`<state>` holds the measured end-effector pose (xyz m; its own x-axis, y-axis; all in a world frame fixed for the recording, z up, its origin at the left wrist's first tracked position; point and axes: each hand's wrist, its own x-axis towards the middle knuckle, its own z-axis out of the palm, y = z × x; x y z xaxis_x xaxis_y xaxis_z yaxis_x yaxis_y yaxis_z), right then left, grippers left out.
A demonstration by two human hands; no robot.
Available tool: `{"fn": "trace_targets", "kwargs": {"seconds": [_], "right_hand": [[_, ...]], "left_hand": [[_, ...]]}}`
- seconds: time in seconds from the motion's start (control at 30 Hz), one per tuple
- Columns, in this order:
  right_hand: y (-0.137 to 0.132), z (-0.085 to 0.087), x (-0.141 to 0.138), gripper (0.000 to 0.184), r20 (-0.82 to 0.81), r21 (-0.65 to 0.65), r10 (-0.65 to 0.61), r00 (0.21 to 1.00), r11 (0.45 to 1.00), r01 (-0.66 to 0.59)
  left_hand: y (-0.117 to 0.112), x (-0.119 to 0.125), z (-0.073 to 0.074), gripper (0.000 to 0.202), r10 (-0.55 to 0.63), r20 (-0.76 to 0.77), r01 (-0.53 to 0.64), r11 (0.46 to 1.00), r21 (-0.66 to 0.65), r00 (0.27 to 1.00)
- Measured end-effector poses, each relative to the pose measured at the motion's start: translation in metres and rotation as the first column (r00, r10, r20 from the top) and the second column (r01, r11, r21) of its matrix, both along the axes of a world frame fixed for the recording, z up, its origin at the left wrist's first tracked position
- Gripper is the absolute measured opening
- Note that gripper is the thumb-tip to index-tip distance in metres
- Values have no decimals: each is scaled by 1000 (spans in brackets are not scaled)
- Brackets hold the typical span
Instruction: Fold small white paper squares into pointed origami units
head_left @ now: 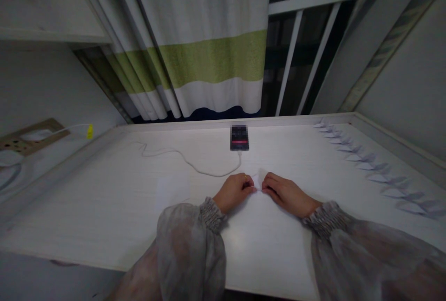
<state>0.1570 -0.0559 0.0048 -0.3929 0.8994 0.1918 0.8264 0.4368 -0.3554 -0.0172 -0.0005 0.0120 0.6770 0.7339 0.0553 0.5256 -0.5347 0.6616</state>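
Observation:
Both my hands rest on the white desk [104, 208] near its middle, pinching a small piece of white folded paper [258, 179] between them. My left hand [234, 190] has its fingers curled and closed on the paper's left side. On the paper's right side, my right hand [284, 193] is closed in the same way. Most of the paper is hidden by my fingers. Both wrists wear sheer grey sleeves with gathered cuffs.
A phone [239, 137] lies beyond my hands, plugged into a white cable [181, 158] that runs left to a wall socket [29, 136]. Several folded white paper figures [376, 168] line the desk's right edge. A striped curtain [209, 59] hangs behind.

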Motion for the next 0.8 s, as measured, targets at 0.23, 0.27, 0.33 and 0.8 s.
{"fn": "trace_targets", "kwargs": {"seconds": [0.23, 0.27, 0.33, 0.8], "right_hand": [[-4, 3, -7, 17, 126, 6, -49, 991, 999, 48], [-4, 4, -9, 16, 141, 2, -57, 988, 998, 57], [-3, 6, -11, 16, 163, -7, -74, 984, 997, 76], [-3, 11, 0, 16, 36, -100, -43, 998, 994, 46]], "left_hand": [[-2, 2, -1, 11, 22, -98, -12, 995, 100, 995], [-3, 2, -1, 10, 31, -109, -19, 994, 112, 994], [-4, 4, -2, 10, 47, -127, -30, 990, 135, 991], [-2, 5, -4, 9, 29, -59, -22, 993, 119, 998]]}}
